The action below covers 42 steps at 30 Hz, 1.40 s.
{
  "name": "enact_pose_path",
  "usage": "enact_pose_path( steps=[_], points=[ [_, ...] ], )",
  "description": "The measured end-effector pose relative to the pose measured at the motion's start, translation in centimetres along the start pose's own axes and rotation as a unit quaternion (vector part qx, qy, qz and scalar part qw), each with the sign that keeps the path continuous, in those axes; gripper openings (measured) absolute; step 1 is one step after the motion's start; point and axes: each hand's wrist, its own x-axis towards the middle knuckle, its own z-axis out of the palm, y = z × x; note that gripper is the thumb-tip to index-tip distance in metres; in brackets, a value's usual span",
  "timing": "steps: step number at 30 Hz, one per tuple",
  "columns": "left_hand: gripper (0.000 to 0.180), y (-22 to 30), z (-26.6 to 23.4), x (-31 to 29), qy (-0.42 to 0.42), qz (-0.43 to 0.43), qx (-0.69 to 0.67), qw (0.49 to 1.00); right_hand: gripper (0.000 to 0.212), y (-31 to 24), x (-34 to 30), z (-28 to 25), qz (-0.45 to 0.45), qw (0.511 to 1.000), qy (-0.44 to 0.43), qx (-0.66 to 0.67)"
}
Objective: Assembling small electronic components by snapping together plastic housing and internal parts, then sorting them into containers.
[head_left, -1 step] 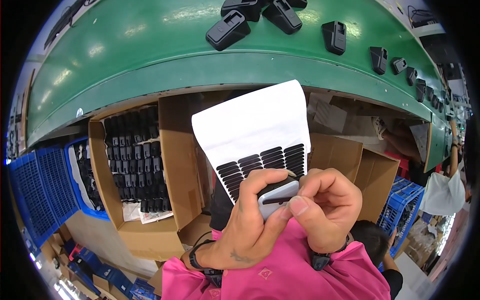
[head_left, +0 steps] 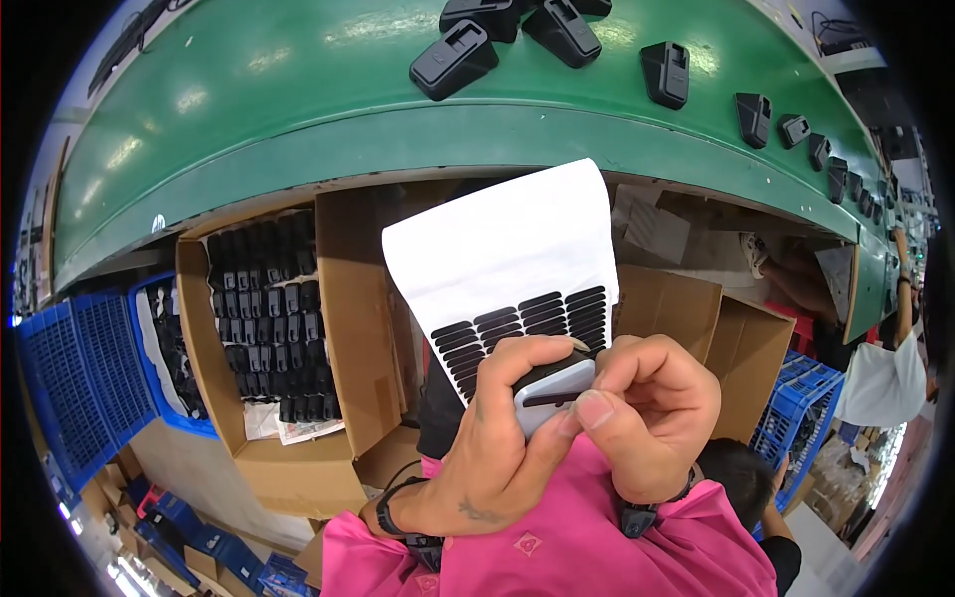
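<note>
Pink sleeves (head_left: 557, 552), black wristbands (head_left: 398, 525), small forearm tattoo (head_left: 482, 513).

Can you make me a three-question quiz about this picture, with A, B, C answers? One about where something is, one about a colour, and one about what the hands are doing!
1. Where is the open cardboard box of black parts?
A. on the belt
B. below the belt, left of the hands
C. in the hands

2. What colour is the conveyor belt?
A. green
B. red
C. yellow

3. The left hand and right hand are:
A. empty
B. apart
C. together on a small grey part

Answers: 1 B, it sits under the belt edge; 2 A, plainly green; 3 C, fingers of both wrap it.
</note>
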Motion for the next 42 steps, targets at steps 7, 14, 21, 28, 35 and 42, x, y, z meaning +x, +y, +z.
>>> enact_pose_path(
  steps=[7,14,21,28,35,42],
  points=[
    [0.045,0.11,-0.07,0.06,0.003,0.001,0.018,1.000,0.011,0.24,0.10,0.16,0.001,1.000,0.003,0.004],
    [0.045,0.16,0.14,0.03,0.002,-0.004,0.016,1.000,0.011,0.44,-0.11,0.00,0.004,1.000,0.013,-0.003],
    [0.044,-0.11,0.45,0.05,0.009,0.003,0.013,1.000,0.011,0.41,-0.25,-0.04,0.007,0.999,0.030,-0.009],
    [0.045,-0.16,0.37,0.08,0.012,0.003,0.016,1.000,0.011,0.67,-0.19,0.09,0.013,0.999,0.031,-0.003],
    [0.045,-0.04,0.60,-0.01,0.014,-0.001,0.009,1.000,0.010,0.59,-0.31,-0.14,0.005,1.000,0.026,-0.001],
    [0.048,-0.09,0.70,-0.21,0.023,0.000,0.018,1.000,0.010,0.63,-0.34,0.08,0.009,0.999,0.034,0.008]
  ],
)
